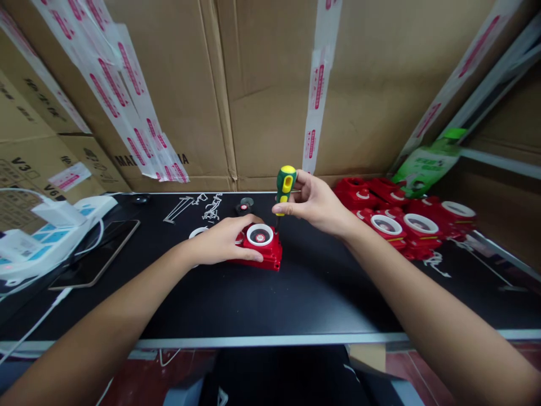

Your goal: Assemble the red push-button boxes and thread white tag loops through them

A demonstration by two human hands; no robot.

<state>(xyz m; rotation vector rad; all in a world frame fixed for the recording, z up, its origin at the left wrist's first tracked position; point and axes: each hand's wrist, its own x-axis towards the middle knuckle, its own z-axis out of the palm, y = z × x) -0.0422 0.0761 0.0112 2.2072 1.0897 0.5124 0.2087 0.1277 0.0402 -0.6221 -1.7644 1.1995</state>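
Observation:
My left hand point(226, 239) is wrapped over a red plastic housing point(270, 256) that lies on the black table. A white ring surrounds a dark round disc on the housing's top. Between the fingers and thumb of my right hand point(310, 203) is a screwdriver point(286, 189) with a green and yellow handle. It stands nearly upright, its shaft reaching down to the housing's right rear corner. Whether the tip sits in a screw is too small to tell. A white ring point(198, 232) shows partly behind my left hand, and a small dark round part point(244, 206) lies behind the housing.
Several similar red housings point(384, 224) are grouped at the right, beside a green bottle point(435, 160). Thin metal pieces point(211, 207) lie at the back left. A phone point(97, 254) and a white power strip point(51, 239) with cables occupy the left. Cardboard boxes point(266, 113) wall the back.

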